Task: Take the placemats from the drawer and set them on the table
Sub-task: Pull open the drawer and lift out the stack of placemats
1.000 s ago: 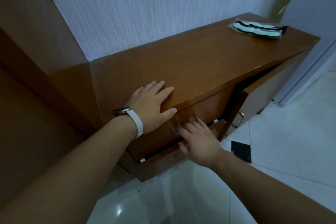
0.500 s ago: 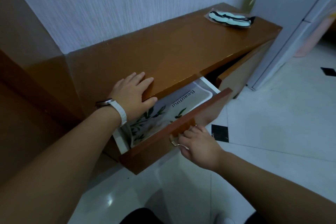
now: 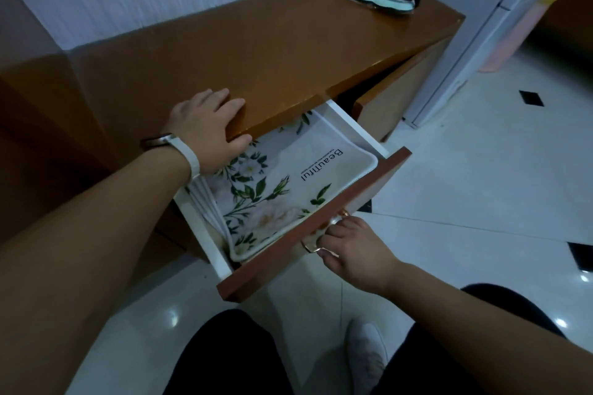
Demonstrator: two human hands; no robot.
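The placemats lie stacked inside the drawer, a floral one on top, their far edge hidden under the desk. The right hand curls round the handle on the drawer front. The left hand rests with relaxed fingers on the desk edge above the drawer. A steady, straight pull should probably clear the stack before lifting it level.

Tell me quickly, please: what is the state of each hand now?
Left hand: open, fingers resting flat on the cabinet top.
Right hand: closed, fingers curled round the drawer handle.
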